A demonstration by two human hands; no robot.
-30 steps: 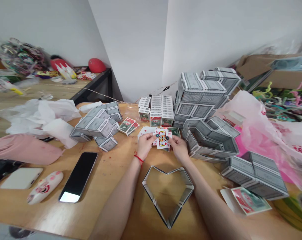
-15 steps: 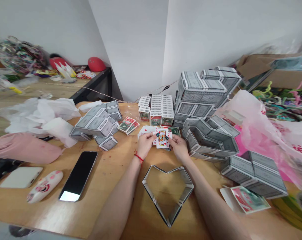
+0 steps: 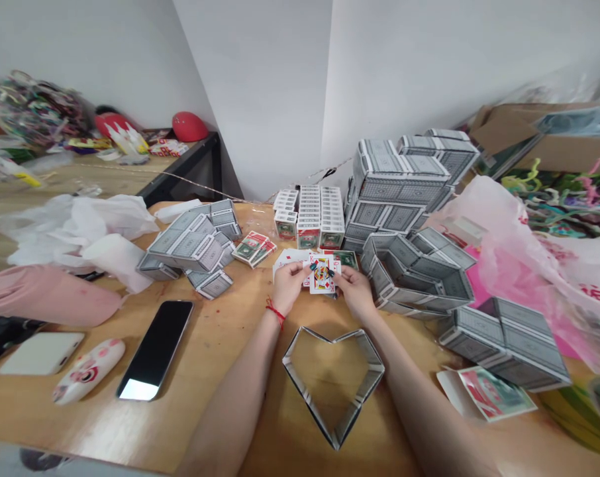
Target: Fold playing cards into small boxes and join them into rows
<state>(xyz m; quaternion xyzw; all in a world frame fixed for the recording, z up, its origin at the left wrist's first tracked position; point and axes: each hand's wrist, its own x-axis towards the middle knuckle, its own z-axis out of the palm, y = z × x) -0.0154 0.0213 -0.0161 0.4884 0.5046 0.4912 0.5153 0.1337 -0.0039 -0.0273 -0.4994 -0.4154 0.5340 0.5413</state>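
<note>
A king of diamonds playing card (image 3: 322,277) is pinched between my two hands, face up, over the middle of the table. My left hand (image 3: 290,286) grips its left side, and a red string bracelet circles that wrist. On the card's right side the thumb and fingers of my right hand (image 3: 353,289) are closed. More playing cards (image 3: 289,257) lie just behind, partly hidden by my hands. Between my forearms stands a heart-shaped frame of folded cards (image 3: 300,387), on its edge and open at the top.
Folded-card blocks (image 3: 399,179) are stacked at the right, beside a hollow card structure (image 3: 419,278). Card boxes (image 3: 308,218) stand in rows at the back. Leftward lie another card structure (image 3: 185,245), a phone (image 3: 155,348), a glasses case (image 3: 89,371) and a pink roll (image 3: 46,295).
The card between my hands has shifted very slightly and sits a touch straighter. Both hands keep nearly the same place, and the objects on the table have not moved.
</note>
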